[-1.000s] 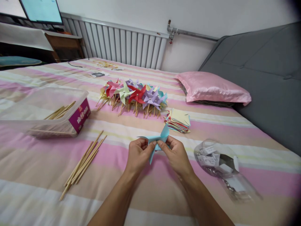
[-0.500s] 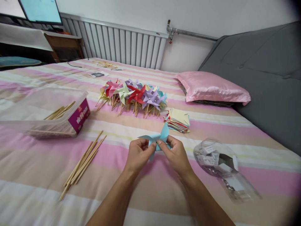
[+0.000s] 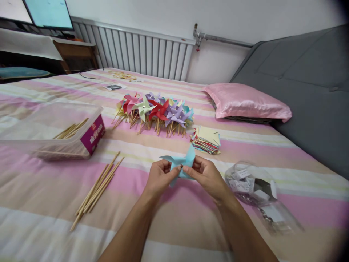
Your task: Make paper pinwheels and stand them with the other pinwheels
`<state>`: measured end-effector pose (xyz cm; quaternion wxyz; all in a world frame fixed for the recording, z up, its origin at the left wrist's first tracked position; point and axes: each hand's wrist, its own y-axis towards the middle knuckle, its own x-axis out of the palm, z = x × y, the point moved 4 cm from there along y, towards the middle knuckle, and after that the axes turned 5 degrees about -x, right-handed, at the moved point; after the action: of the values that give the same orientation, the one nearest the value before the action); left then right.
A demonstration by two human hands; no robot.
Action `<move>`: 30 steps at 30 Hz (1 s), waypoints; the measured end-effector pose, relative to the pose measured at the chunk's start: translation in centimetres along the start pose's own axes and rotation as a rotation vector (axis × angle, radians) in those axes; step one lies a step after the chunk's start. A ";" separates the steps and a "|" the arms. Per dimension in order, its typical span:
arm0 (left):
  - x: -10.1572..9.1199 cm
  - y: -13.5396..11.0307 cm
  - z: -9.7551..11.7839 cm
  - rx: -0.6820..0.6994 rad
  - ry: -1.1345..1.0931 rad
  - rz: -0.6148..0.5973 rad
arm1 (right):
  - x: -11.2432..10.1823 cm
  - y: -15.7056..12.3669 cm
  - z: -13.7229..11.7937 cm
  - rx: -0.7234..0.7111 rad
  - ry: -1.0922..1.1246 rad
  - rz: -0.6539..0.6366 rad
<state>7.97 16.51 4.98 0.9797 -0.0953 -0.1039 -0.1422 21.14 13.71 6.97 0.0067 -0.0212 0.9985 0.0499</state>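
Between my two hands is a light blue paper pinwheel (image 3: 178, 161) with a small dark metal fastener at its centre. My left hand (image 3: 160, 178) grips its left side, the thumb beside the fastener. On the right side my right hand (image 3: 205, 176) pinches the paper, fingers behind and thumb in front. No stick shows on this pinwheel. Beyond my hands lies a stack of coloured paper squares (image 3: 207, 136), cream on top. Finished pinwheels on sticks (image 3: 158, 109) in several colours stand bunched farther back. Loose wooden sticks (image 3: 99, 187) lie to my left.
A clear plastic box (image 3: 94, 133) with a purple label holds more sticks at left. To the right sits a clear round container (image 3: 237, 178) with packets, beside a clear bag (image 3: 275, 216) of metal bits. A pink pillow (image 3: 248, 102) lies against the grey headboard (image 3: 297, 72).
My right thumb has shifted slightly right, off the centre of the pinwheel, so the fastener shows more plainly. My left hand stays almost in place.
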 end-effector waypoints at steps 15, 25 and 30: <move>-4.1 -1.6 2.9 0.232 0.705 0.569 | -1.4 -0.1 2.3 0.132 0.097 0.260; -12.5 -2.6 4.4 -0.290 1.472 0.870 | -1.2 -0.3 2.7 0.180 0.142 0.219; -13.5 -2.4 4.2 -0.393 1.360 0.853 | -1.3 -0.1 2.7 0.148 0.138 0.195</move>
<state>-6.12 18.68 6.28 0.7639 -0.1894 0.5836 0.1999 22.51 13.91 4.31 -0.0652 0.0731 0.9949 -0.0248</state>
